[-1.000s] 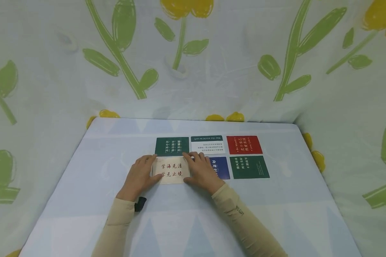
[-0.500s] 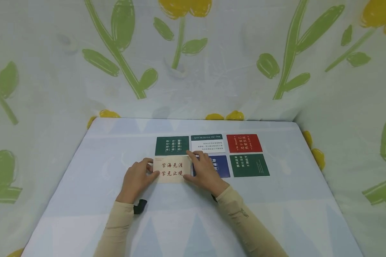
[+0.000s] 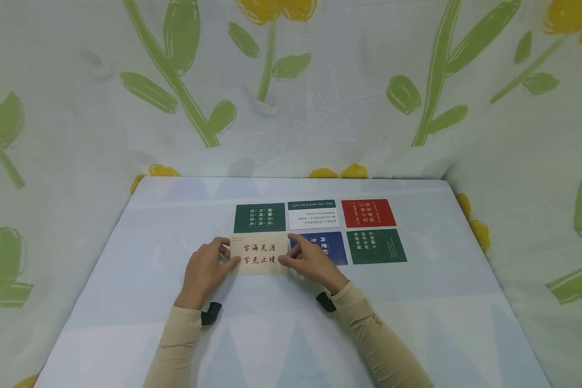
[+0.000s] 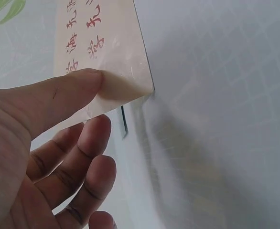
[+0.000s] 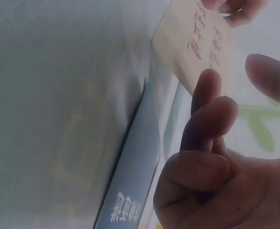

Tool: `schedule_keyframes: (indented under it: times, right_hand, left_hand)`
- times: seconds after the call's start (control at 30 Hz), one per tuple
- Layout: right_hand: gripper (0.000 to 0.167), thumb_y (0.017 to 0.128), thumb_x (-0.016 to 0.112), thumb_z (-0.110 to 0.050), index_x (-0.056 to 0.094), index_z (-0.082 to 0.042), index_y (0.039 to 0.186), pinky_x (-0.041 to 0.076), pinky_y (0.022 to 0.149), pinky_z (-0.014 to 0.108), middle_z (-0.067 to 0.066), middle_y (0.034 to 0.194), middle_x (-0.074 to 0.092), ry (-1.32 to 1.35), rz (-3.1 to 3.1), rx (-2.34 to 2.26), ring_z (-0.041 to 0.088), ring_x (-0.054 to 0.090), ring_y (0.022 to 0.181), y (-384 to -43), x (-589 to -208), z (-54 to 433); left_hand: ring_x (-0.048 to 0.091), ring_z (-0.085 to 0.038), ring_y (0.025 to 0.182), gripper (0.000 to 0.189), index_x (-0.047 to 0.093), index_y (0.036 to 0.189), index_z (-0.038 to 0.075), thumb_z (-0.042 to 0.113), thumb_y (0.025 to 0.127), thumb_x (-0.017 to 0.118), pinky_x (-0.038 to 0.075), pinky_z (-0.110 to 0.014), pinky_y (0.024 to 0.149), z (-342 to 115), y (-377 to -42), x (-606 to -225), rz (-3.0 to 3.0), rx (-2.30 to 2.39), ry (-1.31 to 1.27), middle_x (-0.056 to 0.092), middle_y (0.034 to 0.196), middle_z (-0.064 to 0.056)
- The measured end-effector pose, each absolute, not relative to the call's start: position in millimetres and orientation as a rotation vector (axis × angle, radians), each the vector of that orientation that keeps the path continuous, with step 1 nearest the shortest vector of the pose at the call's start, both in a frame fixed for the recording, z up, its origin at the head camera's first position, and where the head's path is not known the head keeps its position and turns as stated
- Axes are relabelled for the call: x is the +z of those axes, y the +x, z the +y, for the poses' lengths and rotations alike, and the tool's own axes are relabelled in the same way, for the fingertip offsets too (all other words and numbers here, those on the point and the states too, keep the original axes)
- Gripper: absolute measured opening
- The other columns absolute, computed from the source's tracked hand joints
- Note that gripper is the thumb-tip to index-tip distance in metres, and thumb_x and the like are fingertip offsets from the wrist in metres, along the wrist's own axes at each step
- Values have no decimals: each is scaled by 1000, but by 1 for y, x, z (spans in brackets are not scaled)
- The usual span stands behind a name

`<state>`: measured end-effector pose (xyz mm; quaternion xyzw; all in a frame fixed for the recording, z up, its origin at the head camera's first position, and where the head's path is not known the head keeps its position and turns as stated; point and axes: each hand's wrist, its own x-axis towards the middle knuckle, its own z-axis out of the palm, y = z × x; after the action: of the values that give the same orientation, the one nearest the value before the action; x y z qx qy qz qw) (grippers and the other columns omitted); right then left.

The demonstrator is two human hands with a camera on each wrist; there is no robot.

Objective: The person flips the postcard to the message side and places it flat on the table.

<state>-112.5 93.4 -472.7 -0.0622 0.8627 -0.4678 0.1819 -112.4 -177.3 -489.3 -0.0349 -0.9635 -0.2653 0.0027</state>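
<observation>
In the head view a cream card with red handwritten characters is held slightly raised at the lower left of a group of cards. My left hand pinches its left end; in the left wrist view the thumb lies on top with fingers below. My right hand is at the card's right edge. In the right wrist view a fingertip is close to the card's edge, with the thumb apart; whether it touches cannot be told. The right hand partly covers a blue card.
A green card, a white card with a green band and a red card form the back row. Another green card lies right of the blue one. The pale table meets a flower-patterned cloth behind.
The left fingers have come off the table side of the card and now pinch it, lifting it slightly. The right hand has shifted a little right and its fingers have drawn together.
</observation>
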Motion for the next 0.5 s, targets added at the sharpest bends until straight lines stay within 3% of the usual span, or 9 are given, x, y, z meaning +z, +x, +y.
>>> schedule_keyframes:
  times: [0.27, 0.5]
  right_hand:
    - [62, 92, 73, -37, 53, -8, 144, 49, 68, 33, -3, 101, 67, -170, 2474, -1322, 18, 60, 84, -110, -475, 94]
    - [46, 94, 71, -34, 59, -10, 132, 49, 67, 32, -3, 100, 70, -207, 2513, -1318, 17, 60, 82, -108, -473, 95]
  left_hand:
    - [54, -21, 76, 45, 64, 118, 3, 28, 85, 82, 43, -35, 67, -176, -110, -485, -3010, -832, -114, 65, 87, -3]
    - [55, -18, 72, 35, 63, 116, 6, 27, 91, 74, 41, -32, 63, -178, -103, -475, -3027, -1023, -38, 65, 85, -2]
